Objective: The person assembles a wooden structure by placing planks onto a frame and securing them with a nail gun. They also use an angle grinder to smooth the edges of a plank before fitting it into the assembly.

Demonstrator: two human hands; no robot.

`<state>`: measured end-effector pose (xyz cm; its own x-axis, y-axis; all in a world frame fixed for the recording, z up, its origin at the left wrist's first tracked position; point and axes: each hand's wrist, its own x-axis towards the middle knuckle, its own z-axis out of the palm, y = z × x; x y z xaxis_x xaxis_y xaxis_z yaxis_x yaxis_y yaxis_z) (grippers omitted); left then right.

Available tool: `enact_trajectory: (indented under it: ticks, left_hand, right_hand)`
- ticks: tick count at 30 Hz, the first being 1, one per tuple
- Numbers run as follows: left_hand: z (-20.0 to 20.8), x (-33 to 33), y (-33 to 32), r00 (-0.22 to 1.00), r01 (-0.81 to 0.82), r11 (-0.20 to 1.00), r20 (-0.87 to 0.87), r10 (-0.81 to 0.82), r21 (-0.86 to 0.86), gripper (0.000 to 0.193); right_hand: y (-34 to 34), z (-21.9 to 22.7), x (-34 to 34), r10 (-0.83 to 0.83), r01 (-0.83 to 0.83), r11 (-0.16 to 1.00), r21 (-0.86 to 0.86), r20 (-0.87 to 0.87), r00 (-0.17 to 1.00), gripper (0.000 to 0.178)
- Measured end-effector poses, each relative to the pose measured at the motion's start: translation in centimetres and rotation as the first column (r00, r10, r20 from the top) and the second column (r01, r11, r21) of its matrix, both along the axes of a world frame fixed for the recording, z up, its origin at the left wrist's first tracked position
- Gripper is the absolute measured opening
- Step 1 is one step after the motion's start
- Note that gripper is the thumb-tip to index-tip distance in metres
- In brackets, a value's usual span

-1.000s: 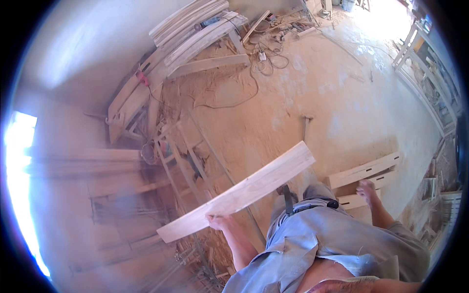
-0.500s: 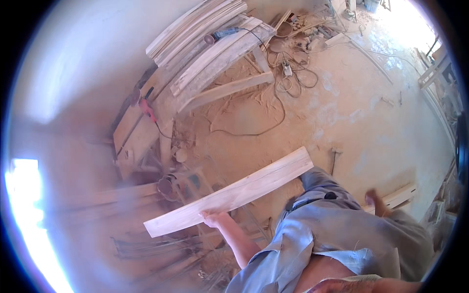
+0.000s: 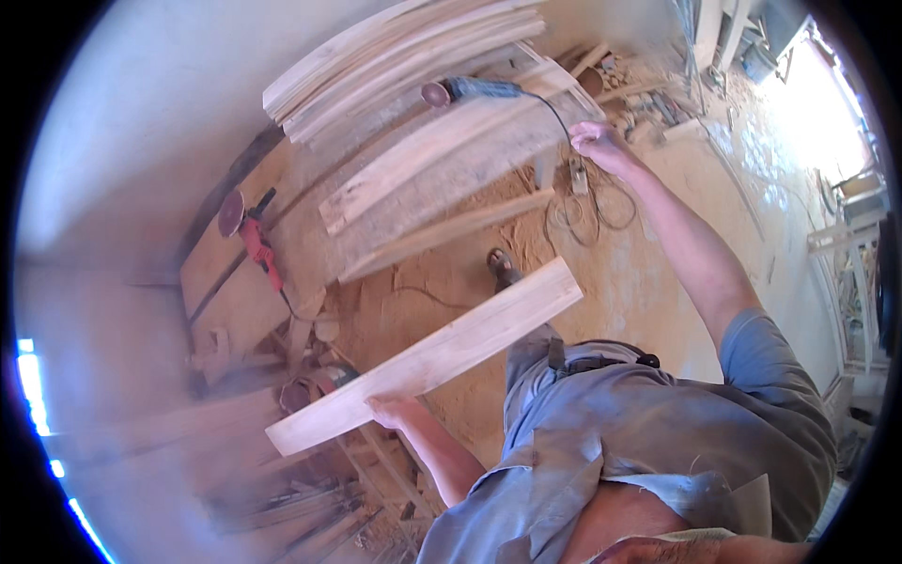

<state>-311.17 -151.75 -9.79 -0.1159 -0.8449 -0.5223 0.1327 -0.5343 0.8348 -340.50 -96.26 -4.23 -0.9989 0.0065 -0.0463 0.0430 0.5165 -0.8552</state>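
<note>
My left hand [image 3: 393, 410] grips the lower edge of a long, slightly curved wooden plank [image 3: 470, 343], held slanting in front of my body. Its fingers are partly hidden behind the wood. My right arm is stretched forward, and my right hand [image 3: 603, 148] hovers by the near right end of the workbench with loosely bent fingers and nothing visible in them. Close to its fingertips runs the cord of a blue angle grinder [image 3: 484, 87] with a reddish disc. That grinder lies on the bench boards, beside a loose pale board [image 3: 423, 155].
Several curved planks [image 3: 395, 61] are stacked along the bench's far side. A red angle grinder [image 3: 258, 246] rests on the left panel. A coiled cord [image 3: 611, 211] and an offcut pile [image 3: 648, 117] lie on the dusty floor. A frame [image 3: 850, 273] stands at the right.
I have moved closer to the bench. My right arm has swung forward from beside my body toward the bench's right end. The plank stays in my left hand.
</note>
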Motion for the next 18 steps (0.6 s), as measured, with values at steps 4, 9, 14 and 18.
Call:
enact_trajectory:
  ticks: [4,9,14,18]
  left_hand:
    - [-3.3,-8.2,0.1,1.000,-0.002,0.991,0.010,0.001,0.133,0.058]
    - [-4.0,-19.0,-1.4,0.981,-0.056,0.983,0.194,0.021,0.177,0.050]
    - [-7.1,-25.6,-3.2,0.972,-0.027,0.988,0.234,-0.009,0.151,0.044]
    - [-8.9,-28.7,-3.1,0.985,-0.026,0.982,0.173,-0.007,0.187,0.042]
  right_hand:
    - [-2.7,-2.8,-11.7,-0.083,0.089,0.955,0.284,-0.035,0.996,0.044]
    - [-7.8,-5.6,-21.8,-0.070,0.013,0.826,0.564,0.079,0.994,0.049]
    - [-11.0,-9.0,-30.2,-0.044,-0.130,0.679,0.723,0.216,0.975,0.058]
    - [-12.5,-10.8,-32.8,-0.006,-0.202,0.623,0.756,0.262,0.965,0.057]
